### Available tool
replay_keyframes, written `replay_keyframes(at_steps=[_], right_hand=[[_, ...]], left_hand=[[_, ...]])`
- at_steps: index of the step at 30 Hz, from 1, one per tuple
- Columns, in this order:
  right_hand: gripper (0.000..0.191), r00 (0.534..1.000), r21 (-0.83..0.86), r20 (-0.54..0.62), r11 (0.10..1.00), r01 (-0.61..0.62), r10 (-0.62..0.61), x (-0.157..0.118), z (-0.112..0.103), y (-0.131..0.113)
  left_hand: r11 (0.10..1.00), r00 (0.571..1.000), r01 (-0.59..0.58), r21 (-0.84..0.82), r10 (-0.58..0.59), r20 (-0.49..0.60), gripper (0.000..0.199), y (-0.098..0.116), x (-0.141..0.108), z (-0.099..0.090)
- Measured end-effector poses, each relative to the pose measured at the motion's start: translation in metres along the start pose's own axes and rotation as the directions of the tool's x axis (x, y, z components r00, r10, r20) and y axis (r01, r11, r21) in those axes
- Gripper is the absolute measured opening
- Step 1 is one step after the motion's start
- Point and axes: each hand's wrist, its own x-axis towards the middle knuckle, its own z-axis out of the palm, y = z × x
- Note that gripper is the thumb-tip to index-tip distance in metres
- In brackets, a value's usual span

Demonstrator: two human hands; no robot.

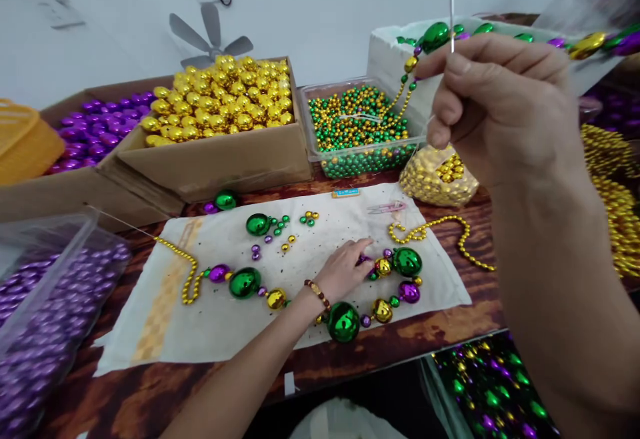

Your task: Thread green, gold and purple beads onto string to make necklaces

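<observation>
My right hand [505, 92] is raised at the right, thumb and fingers pinching a long thin metal needle [452, 5] that points upward. Low over the white cloth [235, 332], my left hand [345, 267] has its fingers closed around a purple bead [367, 264] partly hidden under them. That bead sits by one end of a curved strand of large green, gold and purple beads, including a big green bead [343, 322] in front of my wrist. Small gold beads [187, 279] continue the strand at the left, ending at a second needle [120, 220].
Boxes of gold beads [225, 99] and purple beads [107, 122] stand behind the cloth. A clear tub [320, 149] holds small green and gold beads. Loose beads, snips [387, 207] and a bag of gold beads [437, 179] lie nearby. Purple beads fill a container [60, 319] at left.
</observation>
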Motion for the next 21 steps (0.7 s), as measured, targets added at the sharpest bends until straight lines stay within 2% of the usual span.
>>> replay_keyframes(at_steps=[4, 6, 9, 12, 14, 16, 17, 19, 21], right_hand=[[0.018, 1.0, 0.025, -0.013, 0.999, -0.024, 0.024, -0.003, -0.001, 0.001], [0.017, 0.998, 0.045, -0.016, 0.998, -0.054, 0.055, -0.005, 0.001, 0.003], [0.017, 0.992, 0.043, -0.001, 0.991, -0.127, 0.127, -0.008, 0.004, 0.006], [0.015, 0.981, 0.013, 0.014, 0.981, -0.195, 0.195, -0.014, 0.007, 0.014], [0.013, 0.973, 0.0, 0.016, 0.973, -0.229, 0.229, -0.018, 0.011, 0.021], [0.012, 0.966, 0.009, 0.027, 0.966, -0.257, 0.256, -0.023, 0.015, 0.029], [0.012, 0.963, 0.024, 0.038, 0.963, -0.269, 0.268, -0.026, 0.017, 0.033], [0.011, 0.956, 0.063, 0.057, 0.955, -0.29, 0.287, -0.032, 0.023, 0.04], [0.01, 0.952, 0.101, 0.06, 0.947, -0.305, 0.3, -0.037, 0.029, 0.046]], left_hand=[[0.994, 0.988, -0.104, 0.024, 0.101, 0.113, 0.036, 0.008, 0.013, 0.007], [0.993, 0.986, -0.114, 0.024, 0.11, 0.123, 0.034, 0.012, 0.015, 0.01], [0.998, 0.997, -0.028, 0.05, 0.024, 0.071, 0.032, 0.011, 0.01, 0.011], [0.995, 0.998, 0.06, 0.073, -0.062, 0.017, 0.033, 0.0, -0.002, 0.001], [0.992, 0.996, 0.092, 0.083, -0.091, -0.011, 0.033, -0.012, -0.012, -0.018], [0.981, 0.984, 0.145, 0.133, -0.128, -0.128, 0.03, -0.028, -0.022, -0.047], [0.965, 0.963, 0.188, 0.18, -0.145, -0.229, 0.029, -0.037, -0.025, -0.065], [0.889, 0.877, 0.307, 0.338, -0.126, -0.464, 0.031, -0.057, -0.029, -0.1], [0.836, 0.832, 0.383, 0.393, -0.126, -0.541, 0.037, -0.078, -0.028, -0.129]])
